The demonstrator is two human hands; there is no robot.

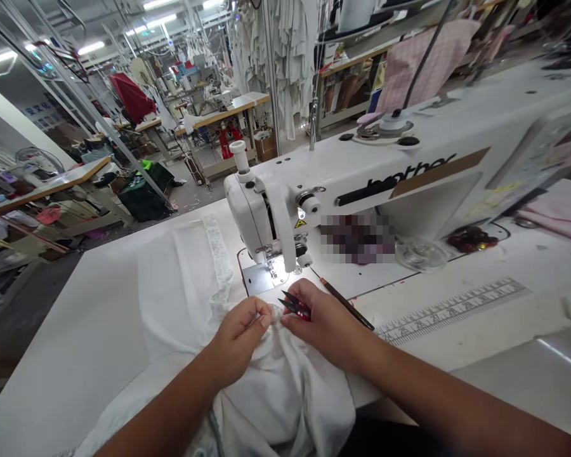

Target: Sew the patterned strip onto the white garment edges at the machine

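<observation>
White fabric (pixel 271 387) drapes over the sewing table's front edge and spreads leftward, with a patterned strip (pixel 217 254) along one part. My left hand (pixel 242 330) pinches the fabric just in front of the needle area. Close on its right, my right hand (pixel 316 317) is closed around small thread snips (pixel 295 306) with dark blades and a red part; the blades point left and are apart. Its fingertips touch the fabric too. Behind both hands stands a white sewing machine (pixel 276 216), its lamp lighting the metal needle plate (pixel 257 279).
A thin brown-handled tool (pixel 345 301) lies right of my right hand. Farther right are a printed ruler strip (pixel 457 311), a clear round dish (pixel 421 254) and pink cloth (pixel 559 212). Other sewing tables (pixel 233 108) and hanging white garments (pixel 285 57) stand beyond.
</observation>
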